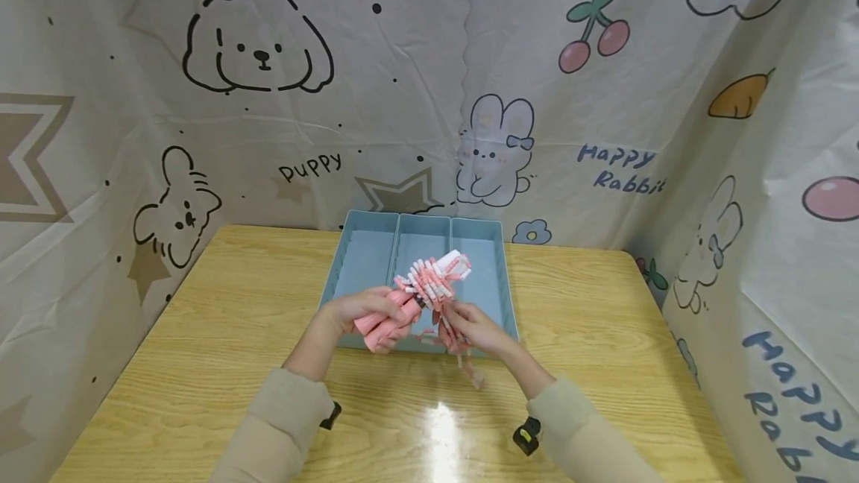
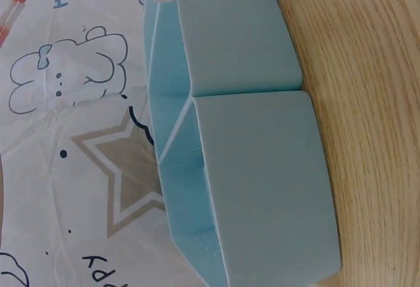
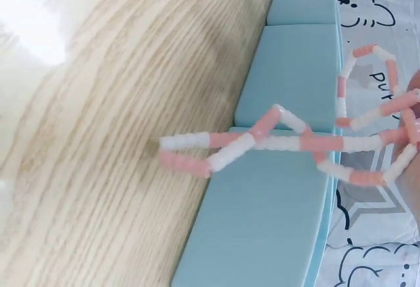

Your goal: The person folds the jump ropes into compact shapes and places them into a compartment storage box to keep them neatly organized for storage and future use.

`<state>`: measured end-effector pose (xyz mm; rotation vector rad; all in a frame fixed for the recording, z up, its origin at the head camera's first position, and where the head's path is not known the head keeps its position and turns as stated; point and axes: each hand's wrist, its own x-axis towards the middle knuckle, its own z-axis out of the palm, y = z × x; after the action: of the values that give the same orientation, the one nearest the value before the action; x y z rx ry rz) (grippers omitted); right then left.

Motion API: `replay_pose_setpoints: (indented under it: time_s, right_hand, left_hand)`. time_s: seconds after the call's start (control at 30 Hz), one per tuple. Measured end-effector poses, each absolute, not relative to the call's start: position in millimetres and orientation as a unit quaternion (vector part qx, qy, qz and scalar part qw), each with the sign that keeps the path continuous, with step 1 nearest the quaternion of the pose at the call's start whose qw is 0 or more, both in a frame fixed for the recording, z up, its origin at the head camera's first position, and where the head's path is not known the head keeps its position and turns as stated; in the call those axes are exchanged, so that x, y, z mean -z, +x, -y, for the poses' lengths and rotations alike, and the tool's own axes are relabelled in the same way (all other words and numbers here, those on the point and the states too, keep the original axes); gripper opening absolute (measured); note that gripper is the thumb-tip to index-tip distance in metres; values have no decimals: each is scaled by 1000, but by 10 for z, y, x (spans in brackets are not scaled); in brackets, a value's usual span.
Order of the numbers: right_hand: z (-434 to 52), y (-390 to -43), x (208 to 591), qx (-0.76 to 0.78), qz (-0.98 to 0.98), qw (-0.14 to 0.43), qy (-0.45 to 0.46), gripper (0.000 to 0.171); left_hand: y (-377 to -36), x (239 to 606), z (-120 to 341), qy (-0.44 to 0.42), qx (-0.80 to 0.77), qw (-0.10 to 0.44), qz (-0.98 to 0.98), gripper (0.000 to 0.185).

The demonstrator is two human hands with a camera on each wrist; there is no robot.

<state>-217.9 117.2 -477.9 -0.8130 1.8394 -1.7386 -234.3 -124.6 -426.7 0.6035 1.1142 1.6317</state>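
Left hand: left hand [image 1: 365, 313] curls round the pink handle end of a pink-and-white toy made of jointed bead-like segments [image 1: 429, 282], holding it over the near edge of the tray.
Right hand: right hand [image 1: 473, 326] pinches loose pink-and-white segmented strands [image 3: 275, 144] hanging from the toy's head, fingers curled on them.
Toy's axis: runs from the left hand's grip up and away toward the tray's right compartment; handle near, bushy head far.
Nearer hand: both touch it; left carries the body, right only the strands.
Tray: light blue plastic tray with three compartments [image 1: 362, 259], at the middle of the far edge of the wooden table [image 1: 221, 319].
Table edges: cartoon-printed cloth [image 1: 470, 58] rises behind the far and side edges.
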Motion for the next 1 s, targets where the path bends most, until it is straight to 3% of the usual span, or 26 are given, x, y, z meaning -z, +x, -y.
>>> replay_pose_setpoints:
  time_s: [0.37,0.63,1.0]
  right_hand:
    - [-1225,-2068,4842,632,-674,251,-288,40]
    - [-1297,-2021,4840,626,-678,257,-287,34]
    - [-1392,-1995,4754,611,-690,289,-260,37]
  left_hand:
    - [-2303,4141,1331,258,-693,482,-470,11]
    - [-2411,4358,1382,223,-703,464,-489,10]
    - [-2318,4205,1359,208,-691,475,-503,9]
